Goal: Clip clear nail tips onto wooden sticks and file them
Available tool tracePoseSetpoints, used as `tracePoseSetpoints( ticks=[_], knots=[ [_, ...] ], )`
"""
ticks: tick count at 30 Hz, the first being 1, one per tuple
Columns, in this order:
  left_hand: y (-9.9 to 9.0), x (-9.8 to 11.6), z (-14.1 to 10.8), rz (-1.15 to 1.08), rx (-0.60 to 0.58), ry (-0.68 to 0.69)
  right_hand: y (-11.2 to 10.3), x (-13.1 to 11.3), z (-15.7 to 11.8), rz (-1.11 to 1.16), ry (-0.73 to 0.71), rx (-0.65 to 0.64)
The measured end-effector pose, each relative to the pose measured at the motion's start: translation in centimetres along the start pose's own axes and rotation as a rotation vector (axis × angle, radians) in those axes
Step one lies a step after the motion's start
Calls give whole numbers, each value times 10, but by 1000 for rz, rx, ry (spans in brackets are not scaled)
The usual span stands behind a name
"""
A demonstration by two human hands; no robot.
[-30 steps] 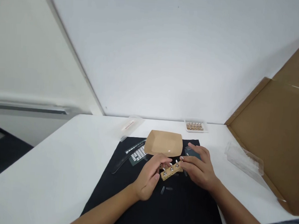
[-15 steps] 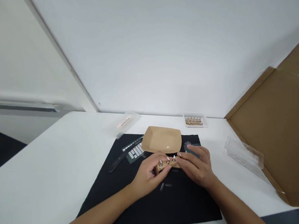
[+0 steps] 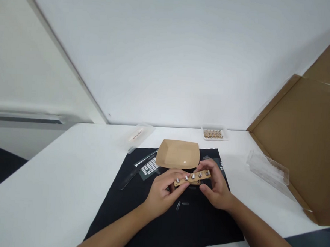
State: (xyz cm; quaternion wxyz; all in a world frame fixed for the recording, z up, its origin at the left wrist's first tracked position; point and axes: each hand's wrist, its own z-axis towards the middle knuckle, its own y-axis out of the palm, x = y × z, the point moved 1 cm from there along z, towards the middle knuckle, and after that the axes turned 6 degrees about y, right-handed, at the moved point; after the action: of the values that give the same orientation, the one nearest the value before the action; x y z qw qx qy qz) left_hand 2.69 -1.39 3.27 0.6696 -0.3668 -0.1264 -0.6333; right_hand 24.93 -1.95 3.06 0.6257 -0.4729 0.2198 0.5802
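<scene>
"What's the left hand (image 3: 161,193) got?"

"Its grip is clamped on one end of a wooden strip (image 3: 196,175) carrying five metal studs (image 3: 200,175)."

"And the right hand (image 3: 218,189)?"

"It curves by the other end, thumb (image 3: 207,191) standing clear; I can't tell whether its fingers (image 3: 209,163) grasp anything."

"Where's the strip, then?"

"Over the black cloth (image 3: 197,231) on the bench (image 3: 51,168), just in front of the brown tray (image 3: 179,154)."

A craft workspace is suggested; whether home or workshop cannot be told. A white table (image 3: 50,183) is set against a plain wall (image 3: 183,64) and partly covered by black cloth (image 3: 188,230); from the cloth's middle, a box of small metal pieces (image 3: 215,139) is seen at one o'clock, opened cardboard (image 3: 301,148) at two.
</scene>
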Motion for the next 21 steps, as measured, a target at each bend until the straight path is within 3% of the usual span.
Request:
tracePoseSetpoints(
  ticks=[5, 16, 21],
  knots=[
    [0, 0, -1, 2, -10, 3, 2, 2, -2, 61, 66, -101],
    [-3, -7, 4, -106, -46, 21, 4, 4, -3, 80, 148, -82],
    [-3, -7, 7, -123, -100, 0, 0, 8, 0, -145, -60, -102]
  ],
)
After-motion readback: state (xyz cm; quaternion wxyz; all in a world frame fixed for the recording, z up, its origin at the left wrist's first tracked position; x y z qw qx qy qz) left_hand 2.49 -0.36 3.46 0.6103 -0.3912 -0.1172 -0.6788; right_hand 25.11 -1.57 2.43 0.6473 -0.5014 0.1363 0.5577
